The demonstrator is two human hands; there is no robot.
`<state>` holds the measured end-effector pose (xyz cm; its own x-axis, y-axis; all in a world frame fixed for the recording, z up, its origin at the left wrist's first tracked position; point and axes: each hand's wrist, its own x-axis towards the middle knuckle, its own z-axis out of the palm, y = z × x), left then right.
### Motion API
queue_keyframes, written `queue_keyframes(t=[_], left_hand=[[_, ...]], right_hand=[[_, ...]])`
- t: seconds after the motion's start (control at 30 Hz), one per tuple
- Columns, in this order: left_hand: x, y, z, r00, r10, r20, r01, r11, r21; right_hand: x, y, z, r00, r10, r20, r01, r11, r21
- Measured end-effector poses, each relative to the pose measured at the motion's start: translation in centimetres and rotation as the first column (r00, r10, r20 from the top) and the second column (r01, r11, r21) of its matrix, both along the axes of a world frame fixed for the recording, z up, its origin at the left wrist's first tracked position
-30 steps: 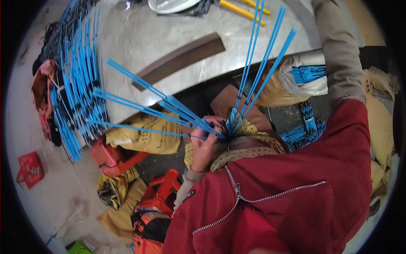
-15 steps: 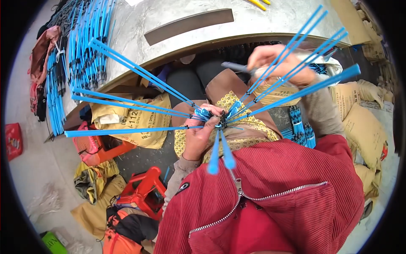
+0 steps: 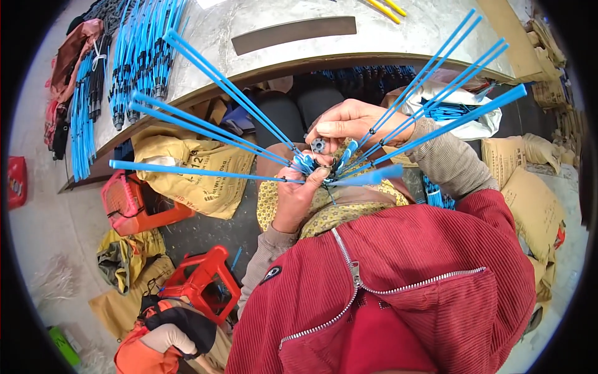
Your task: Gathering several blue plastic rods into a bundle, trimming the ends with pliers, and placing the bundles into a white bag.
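Note:
My left hand point(image 3: 294, 201) is closed around the hub end of a cluster of thin blue ribs point(image 3: 227, 84), which look like umbrella ribs. They fan out to the left, the right and toward the lower right from dark joints near my fingers. Just above the hub, my right hand point(image 3: 364, 121) grips a grey round piece point(image 3: 319, 145) with a notched end, seen end-on. Its far part is hidden by my fingers. A yellow patterned cloth point(image 3: 274, 199) covers my lap beneath both hands.
A grey worktable point(image 3: 205, 56) curves ahead, bearing bundled blue ribs point(image 3: 146, 56) and a dark flat strip point(image 3: 293, 35). Yellow sacks point(image 3: 212, 177) and a red stool point(image 3: 205, 277) stand left. A white bag point(image 3: 486, 121) sits right. At lower left, a person's arm point(image 3: 168, 338) shows.
My right hand has come left and down to the hub, turning the grey piece end-on. The ribs that pointed toward me have swung to the right. The person at lower left has moved.

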<state>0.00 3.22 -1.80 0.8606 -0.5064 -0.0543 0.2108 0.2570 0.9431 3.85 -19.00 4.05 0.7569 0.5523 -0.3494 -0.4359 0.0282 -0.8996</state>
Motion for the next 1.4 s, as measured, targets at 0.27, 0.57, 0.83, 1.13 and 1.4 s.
queue_keyframes(t=[0.27, 0.57, 0.83, 1.13, 1.4], left_hand=[[0.3, -0.2, -0.1, 1.0, 0.003, -0.014, -0.002, 1.0, 0.009], [0.0, -0.6, -0.1, 0.996, 0.035, -0.086, -0.038, 0.999, -0.028], [-0.5, -0.7, -0.7, 0.993, 0.088, -0.075, -0.089, 0.996, -0.008], [-0.9, -0.7, -0.6, 0.994, 0.094, -0.058, -0.093, 0.996, 0.016], [-0.6, -0.9, -0.3, 0.995, 0.098, 0.013, -0.099, 0.994, 0.043]], right_hand=[[0.8, 0.2, -0.2, 0.999, 0.047, 0.014, -0.048, 0.996, 0.071], [1.7, -0.5, 0.1, 0.99, 0.138, -0.028, -0.139, 0.988, -0.066], [1.5, -0.7, -0.6, 0.99, 0.138, -0.013, -0.138, 0.99, -0.015], [1.3, -1.1, 0.1, 0.985, 0.159, -0.065, -0.16, 0.987, 0.0], [1.2, -1.2, -0.4, 0.981, 0.189, -0.038, -0.188, 0.982, 0.023]])
